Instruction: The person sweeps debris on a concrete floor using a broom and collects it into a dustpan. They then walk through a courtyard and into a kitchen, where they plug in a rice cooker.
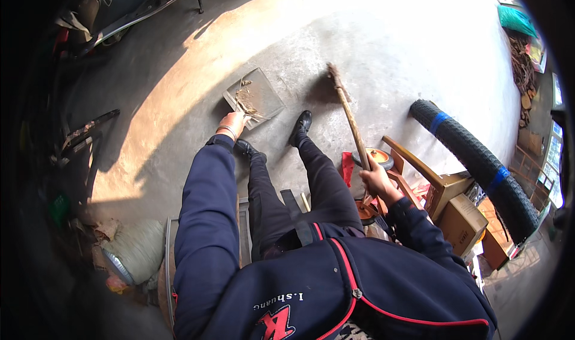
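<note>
From where I stand, taking 12 o'clock as straight ahead of the person: the dustpan [268, 91] is at 11, w/ dry bits [248, 100] lying in it. L hand [232, 124] has its fingers curled tight round the pan's handle; R hand [376, 181] is wrapped round the near end of a wooden stick [349, 112], far end out at 12. Can't tell if the pan sits on the floor [197, 88] or hangs just above it.

To do this well, I'd keep the L wrist steady & the pan level, b/c loose bits would prob. spill off a tilted edge. R hand should stay firm but relaxed, w/ the stick's tip low & clear of the right shoe [301, 124], which stands b/w stick and pan. (Tight spot, that!) Avoid wide swings toward 1 & 2 o'clock: orange-hubbed wheel [380, 156] near R hand, then the big black tyre [473, 160] farther out. Short, slow strokes seem safest, imo, & feet planted.
</note>
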A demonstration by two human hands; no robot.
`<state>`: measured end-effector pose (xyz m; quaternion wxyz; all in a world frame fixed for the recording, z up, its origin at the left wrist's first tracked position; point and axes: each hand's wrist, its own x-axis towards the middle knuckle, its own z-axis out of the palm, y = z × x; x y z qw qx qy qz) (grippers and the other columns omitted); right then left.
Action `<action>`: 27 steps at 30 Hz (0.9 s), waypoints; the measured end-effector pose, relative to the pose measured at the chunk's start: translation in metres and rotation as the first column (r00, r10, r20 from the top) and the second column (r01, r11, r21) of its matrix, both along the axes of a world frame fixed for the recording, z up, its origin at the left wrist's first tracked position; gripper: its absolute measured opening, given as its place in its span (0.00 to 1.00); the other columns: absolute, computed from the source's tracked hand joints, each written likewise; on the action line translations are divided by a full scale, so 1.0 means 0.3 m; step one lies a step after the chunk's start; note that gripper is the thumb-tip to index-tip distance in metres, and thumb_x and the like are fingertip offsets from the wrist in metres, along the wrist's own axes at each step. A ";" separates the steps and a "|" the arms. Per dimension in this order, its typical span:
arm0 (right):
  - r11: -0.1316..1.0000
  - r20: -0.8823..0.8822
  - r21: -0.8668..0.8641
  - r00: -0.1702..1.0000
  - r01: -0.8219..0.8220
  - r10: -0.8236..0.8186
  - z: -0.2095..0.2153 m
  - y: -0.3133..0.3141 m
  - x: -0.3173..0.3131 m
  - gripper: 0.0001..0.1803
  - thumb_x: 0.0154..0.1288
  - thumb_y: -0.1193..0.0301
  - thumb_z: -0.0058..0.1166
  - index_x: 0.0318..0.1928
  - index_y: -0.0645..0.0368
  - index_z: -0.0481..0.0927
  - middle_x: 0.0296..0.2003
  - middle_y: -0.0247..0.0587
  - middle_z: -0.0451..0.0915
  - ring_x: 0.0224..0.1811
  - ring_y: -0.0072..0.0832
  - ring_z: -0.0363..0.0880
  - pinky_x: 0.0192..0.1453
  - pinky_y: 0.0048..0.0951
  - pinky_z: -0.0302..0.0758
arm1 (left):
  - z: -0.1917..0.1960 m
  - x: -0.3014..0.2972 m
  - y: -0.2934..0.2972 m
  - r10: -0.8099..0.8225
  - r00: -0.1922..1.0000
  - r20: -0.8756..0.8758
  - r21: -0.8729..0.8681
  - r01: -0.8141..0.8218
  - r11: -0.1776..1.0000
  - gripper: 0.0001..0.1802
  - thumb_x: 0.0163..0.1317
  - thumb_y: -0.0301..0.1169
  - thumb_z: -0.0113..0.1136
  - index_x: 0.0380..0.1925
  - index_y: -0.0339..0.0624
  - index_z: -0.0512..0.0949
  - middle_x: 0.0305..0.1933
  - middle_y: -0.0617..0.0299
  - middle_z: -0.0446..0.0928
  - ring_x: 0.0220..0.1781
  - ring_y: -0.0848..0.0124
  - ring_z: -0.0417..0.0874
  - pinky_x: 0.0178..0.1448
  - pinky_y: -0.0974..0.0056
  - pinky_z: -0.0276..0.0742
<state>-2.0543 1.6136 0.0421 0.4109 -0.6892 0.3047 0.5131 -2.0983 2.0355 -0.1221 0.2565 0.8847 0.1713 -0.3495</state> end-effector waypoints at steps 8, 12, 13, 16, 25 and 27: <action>0.963 -0.178 0.257 0.983 0.081 -0.035 -0.029 0.470 -0.173 0.41 0.54 0.78 0.47 0.64 0.44 0.41 0.17 0.34 0.64 0.12 0.21 0.64 0.12 0.25 0.65 | -0.011 -0.096 0.137 -0.004 0.998 0.063 0.038 0.002 0.999 0.20 0.55 0.46 0.48 0.22 0.41 0.76 0.27 0.52 0.76 0.33 0.56 0.77 0.39 0.57 0.72; 0.914 -0.300 0.371 0.952 0.166 -0.051 0.051 0.566 -0.150 0.38 0.55 0.78 0.47 0.63 0.44 0.44 0.17 0.32 0.63 0.11 0.18 0.61 0.11 0.19 0.59 | 0.003 -0.132 0.174 0.037 0.998 0.045 0.029 -0.038 0.999 0.19 0.56 0.46 0.49 0.22 0.40 0.77 0.27 0.50 0.76 0.34 0.55 0.77 0.39 0.57 0.72; 0.914 -0.321 0.381 0.947 0.141 -0.013 0.091 0.561 -0.143 0.38 0.55 0.77 0.47 0.63 0.45 0.45 0.17 0.31 0.64 0.11 0.17 0.61 0.10 0.19 0.59 | 0.003 -0.150 0.189 0.038 0.999 0.019 0.000 -0.038 0.999 0.19 0.55 0.46 0.49 0.27 0.40 0.76 0.32 0.50 0.75 0.38 0.54 0.76 0.42 0.55 0.71; 0.951 -0.224 0.305 0.968 -0.044 0.116 0.218 0.537 -0.149 0.36 0.54 0.76 0.47 0.63 0.48 0.48 0.16 0.30 0.63 0.10 0.16 0.61 0.08 0.18 0.56 | 0.005 -0.230 0.246 0.042 0.999 0.035 -0.041 -0.040 0.998 0.19 0.55 0.45 0.48 0.28 0.40 0.76 0.33 0.49 0.75 0.38 0.53 0.75 0.42 0.55 0.70; 0.980 0.061 0.074 0.982 -0.183 0.178 -0.078 0.799 -0.172 0.35 0.51 0.78 0.48 0.61 0.47 0.53 0.14 0.31 0.63 0.11 0.20 0.63 0.11 0.24 0.60 | -0.009 -0.544 0.468 0.214 0.960 0.178 0.025 -0.222 0.975 0.18 0.56 0.44 0.50 0.21 0.40 0.75 0.22 0.52 0.76 0.29 0.55 0.78 0.35 0.56 0.73; 0.976 0.059 0.019 0.975 -0.215 0.213 -0.150 0.903 -0.275 0.40 0.53 0.77 0.49 0.63 0.41 0.46 0.14 0.31 0.62 0.10 0.20 0.62 0.10 0.24 0.60 | -0.040 -0.616 0.518 0.237 0.960 0.146 0.015 -0.242 0.970 0.18 0.55 0.44 0.50 0.23 0.41 0.76 0.23 0.51 0.76 0.30 0.56 0.78 0.35 0.57 0.73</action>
